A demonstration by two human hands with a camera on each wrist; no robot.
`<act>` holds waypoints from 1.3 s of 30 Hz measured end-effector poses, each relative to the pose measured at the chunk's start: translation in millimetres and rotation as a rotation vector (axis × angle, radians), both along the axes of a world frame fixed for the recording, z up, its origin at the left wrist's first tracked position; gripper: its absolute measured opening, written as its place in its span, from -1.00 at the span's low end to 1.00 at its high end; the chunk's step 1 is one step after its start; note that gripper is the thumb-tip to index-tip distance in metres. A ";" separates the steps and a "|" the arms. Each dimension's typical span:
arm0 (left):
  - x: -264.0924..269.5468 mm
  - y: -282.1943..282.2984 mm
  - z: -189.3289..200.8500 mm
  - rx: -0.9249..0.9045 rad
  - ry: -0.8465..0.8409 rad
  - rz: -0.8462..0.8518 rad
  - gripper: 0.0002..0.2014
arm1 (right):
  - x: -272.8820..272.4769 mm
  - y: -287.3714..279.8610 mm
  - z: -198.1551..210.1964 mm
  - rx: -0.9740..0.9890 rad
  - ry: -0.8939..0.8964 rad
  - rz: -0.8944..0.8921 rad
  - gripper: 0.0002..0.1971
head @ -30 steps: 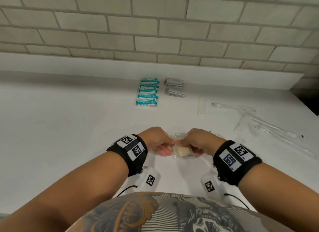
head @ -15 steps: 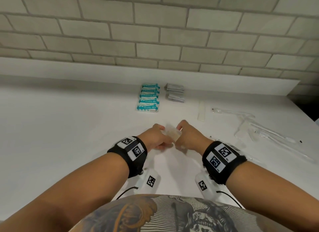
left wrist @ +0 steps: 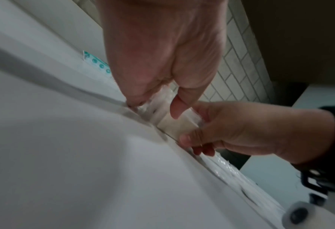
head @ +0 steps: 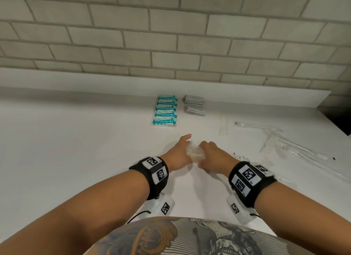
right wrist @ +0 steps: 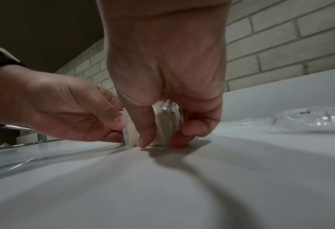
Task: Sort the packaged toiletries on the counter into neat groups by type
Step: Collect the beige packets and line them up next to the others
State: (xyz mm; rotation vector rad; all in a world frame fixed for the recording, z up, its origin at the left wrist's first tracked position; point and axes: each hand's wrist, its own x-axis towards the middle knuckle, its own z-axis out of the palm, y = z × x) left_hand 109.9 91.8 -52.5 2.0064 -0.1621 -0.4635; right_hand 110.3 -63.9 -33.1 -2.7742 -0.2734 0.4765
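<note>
A small stack of clear-wrapped packets [head: 195, 154] with beige contents stands on edge on the white counter [head: 76, 159], a little in front of my body. My left hand [head: 185, 150] pinches its left end, thumb on the near face, index finger pointing forward. My right hand [head: 204, 153] grips the right end, thumb and fingers curled round the stack. The right wrist view shows the packets [right wrist: 167, 122] touching the counter under my right hand [right wrist: 158, 139]. In the left wrist view my left hand [left wrist: 153, 106] holds the packets [left wrist: 175, 125].
A row of teal packs [head: 166, 110] and a pile of grey sachets [head: 194, 106] lie side by side near the back ledge. A white strip [head: 223, 124] and several long clear-wrapped items [head: 284, 144] are scattered to the right. A brick wall rises behind.
Both hands have moved forward, away from my body, carrying the clear packets. The packets have come down from the air and now stand on the counter.
</note>
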 end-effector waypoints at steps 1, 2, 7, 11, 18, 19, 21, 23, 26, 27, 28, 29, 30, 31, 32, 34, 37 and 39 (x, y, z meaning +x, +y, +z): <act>-1.2 -2.5 -1.9 0.000 -0.005 -0.009 -0.10 | -0.7 1.7 -1.7 0.022 0.000 0.020 -0.53; -1.6 -4.6 -4.1 0.002 -0.014 -0.012 -0.10 | -1.2 3.6 -3.0 0.030 -0.008 0.039 -0.56; -0.2 -3.8 -6.5 -0.007 -0.059 0.021 -0.15 | 2.5 4.6 -2.6 0.014 -0.053 0.069 -0.65; -0.2 0.6 -9.0 0.159 -0.128 -0.012 -0.23 | 2.1 3.6 -5.7 -0.006 -0.080 0.094 -0.65; 4.6 2.6 -6.9 0.272 -0.172 -0.037 -0.34 | 2.9 2.3 -2.9 -0.047 -0.082 0.118 -0.64; 5.4 3.5 -7.1 0.275 -0.172 -0.050 -0.36 | 4.3 2.3 -0.2 -0.075 -0.083 0.136 -0.64; 8.2 6.9 -5.8 0.284 -0.171 -0.065 -0.39 | 9.0 1.4 6.6 -0.121 -0.092 0.180 -0.63; 12.9 11.1 -1.4 0.315 -0.168 -0.077 -0.42 | 15.5 -0.9 15.5 -0.052 -0.070 0.188 -0.66; 25.4 14.1 9.1 0.339 -0.163 -0.115 -0.41 | 26.2 -4.0 24.5 0.092 -0.041 0.150 -0.79; 31.1 13.7 12.6 0.337 -0.165 -0.117 -0.40 | 30.3 -4.5 25.3 0.114 -0.054 0.134 -0.81; 36.7 12.4 16.9 0.327 -0.167 -0.107 -0.39 | 34.9 -5.2 25.3 0.143 -0.067 0.108 -0.83; 43.4 10.9 19.2 0.294 -0.168 -0.078 -0.38 | 40.2 -6.2 24.1 0.188 -0.076 0.068 -0.86; 50.2 8.7 21.2 0.228 -0.160 -0.031 -0.36 | 46.3 -7.5 22.4 0.246 -0.077 0.015 -0.91; 56.9 5.5 22.0 0.136 -0.146 0.033 -0.35 | 52.4 -9.0 20.6 0.313 -0.077 -0.041 -0.95; 63.5 1.3 21.6 0.048 -0.135 0.113 -0.33 | 59.2 -10.4 18.4 0.377 -0.074 -0.104 -0.95; 76.2 -10.3 15.1 -0.078 -0.087 0.286 -0.31 | 71.0 -12.3 13.3 0.504 -0.052 -0.239 -0.96; 91.0 -27.2 -1.1 -0.311 0.144 0.485 -0.44 | 84.6 -11.0 5.1 0.691 0.019 -0.393 -0.91; 100.2 -34.5 -9.6 -0.406 0.221 0.493 -0.65 | 94.7 -9.8 -1.2 0.793 0.067 -0.487 -0.86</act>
